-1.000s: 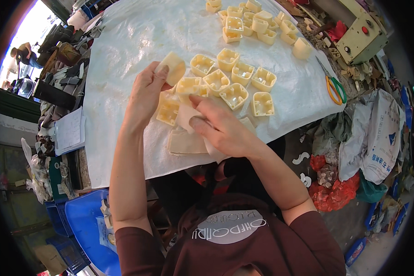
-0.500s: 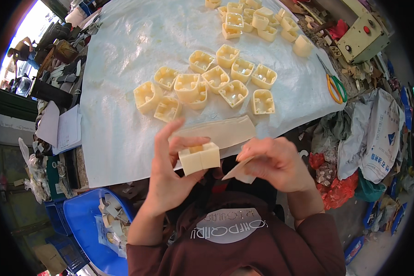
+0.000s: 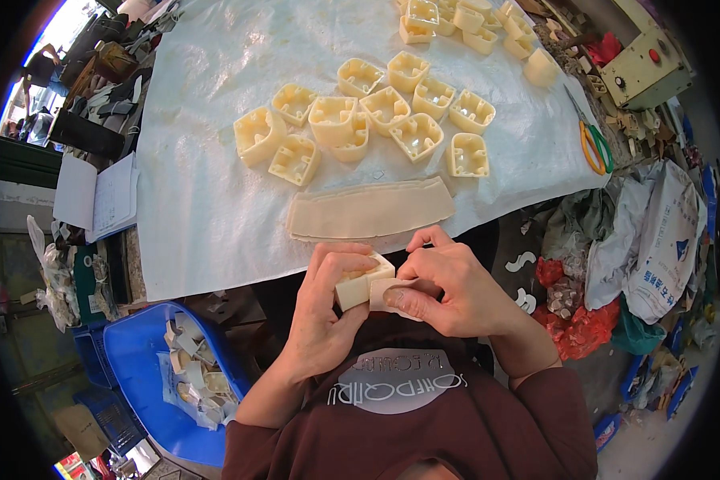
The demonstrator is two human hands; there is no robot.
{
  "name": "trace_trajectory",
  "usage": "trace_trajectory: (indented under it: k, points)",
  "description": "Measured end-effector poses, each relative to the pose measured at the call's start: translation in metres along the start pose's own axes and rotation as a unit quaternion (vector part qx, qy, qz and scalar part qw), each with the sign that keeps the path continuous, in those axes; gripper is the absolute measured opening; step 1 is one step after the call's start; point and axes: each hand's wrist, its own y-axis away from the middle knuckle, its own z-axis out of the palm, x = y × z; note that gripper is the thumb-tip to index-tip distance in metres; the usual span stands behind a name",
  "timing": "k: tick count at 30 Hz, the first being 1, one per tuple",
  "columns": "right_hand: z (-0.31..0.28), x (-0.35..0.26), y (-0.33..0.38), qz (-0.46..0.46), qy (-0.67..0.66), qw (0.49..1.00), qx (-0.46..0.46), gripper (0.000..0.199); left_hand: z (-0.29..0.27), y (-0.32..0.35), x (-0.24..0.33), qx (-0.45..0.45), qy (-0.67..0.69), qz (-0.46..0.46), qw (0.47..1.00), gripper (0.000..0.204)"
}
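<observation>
cream block (image 3: 360,291), the small boxy one, sits in the left hand (image 3: 324,304), pinched between thumb and bent fingers, just past the near edge of the table and close to the person's chest. the right hand (image 3: 456,288) grips a thin beige piece (image 3: 381,297) between thumb and fingers, its free end up against the block's right side.

the block looks smooth and hard, with flat walls and crisp edges. the beige piece is limp and flat, though from here i can't tell whether it's cloth or paper. a beige strip (image 3: 372,210) of the same colour lies on the wrinkled white sheet (image 3: 200,176), slightly curved, with layered edges. beyond it are hollow cream cups (image 3: 294,158), round-cornered, with little posts inside, some shiny.

half a second ago the hands were apart, with a gap between block and beige piece; now they've come together. a second ago the left hand had a cream piece up over the table.
</observation>
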Motion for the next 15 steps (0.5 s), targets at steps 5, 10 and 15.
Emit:
trace_trajectory:
  k: [5,10,15]
  points:
    - [0.0016,0.0023,0.0017,-0.005,-0.017,1.000,0.009,0.018,0.0019,-0.0014,-0.0004,-0.007,-0.002,0.011,1.000,0.046]
    - [-0.0001,0.0026,0.0016,0.010,-0.012,1.000,0.001,0.017,0.0033,-0.0009,0.0003,-0.009,0.004,0.003,1.000,0.046]
    - [0.0013,0.0030,0.0022,0.010,0.008,1.000,0.016,0.015,0.0055,-0.0006,0.0013,-0.004,-0.009,0.005,1.000,0.046]
